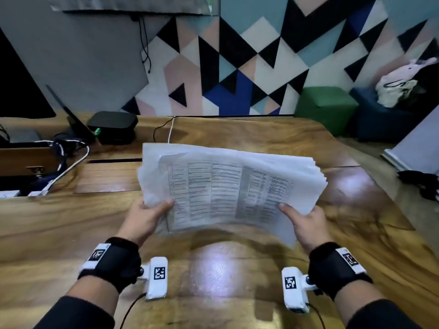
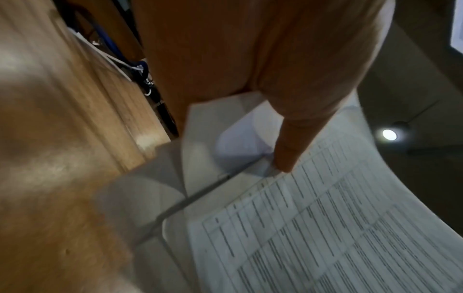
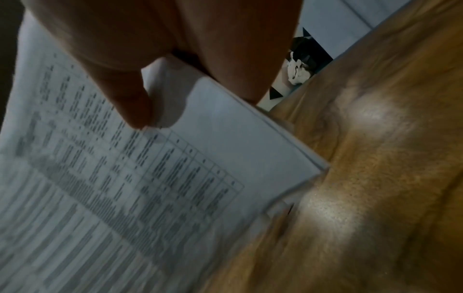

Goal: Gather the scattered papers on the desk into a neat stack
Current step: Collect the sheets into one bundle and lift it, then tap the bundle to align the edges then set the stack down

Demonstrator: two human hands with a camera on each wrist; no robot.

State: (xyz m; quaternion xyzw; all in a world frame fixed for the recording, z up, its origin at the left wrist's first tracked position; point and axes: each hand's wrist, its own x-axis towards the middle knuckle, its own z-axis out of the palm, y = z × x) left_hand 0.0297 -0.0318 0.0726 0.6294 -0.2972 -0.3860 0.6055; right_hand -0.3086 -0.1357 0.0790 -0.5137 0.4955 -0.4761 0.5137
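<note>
The papers [image 1: 228, 186] are gathered into one bundle and held above the wooden desk [image 1: 71, 222], near its middle, clear of the surface. The top sheet carries a printed table of rows and columns. The sheet edges are not aligned: several corners fan out at the far left and along the right side, and the near edge sags between the two hands and is blurred.

The left hand [image 1: 145, 217] grasps the bundle at its near left corner. The thumb lies on top of the sheets; the other fingers are hidden beneath them. In the left wrist view the thumb [image 2: 290, 146] presses on the top sheet at the edge of the printed table.

The right hand [image 1: 306, 224] grasps the near right corner in the same manner, thumb on top, remaining fingers under the bundle and out of sight. In the right wrist view the thumb [image 3: 130, 103] rests on the printed sheet, and the stacked edges of the papers [image 3: 250, 128] show just right of it above the desk [image 3: 375, 178].

Both wrists wear black bands carrying white camera units with square markers.

At the far left of the desk stand a black box [image 1: 112, 124] and a tangle of cables [image 1: 69, 157]. Beyond the far right corner are a green cube seat [image 1: 325, 105] and a dark blue seat [image 1: 380, 124].
</note>
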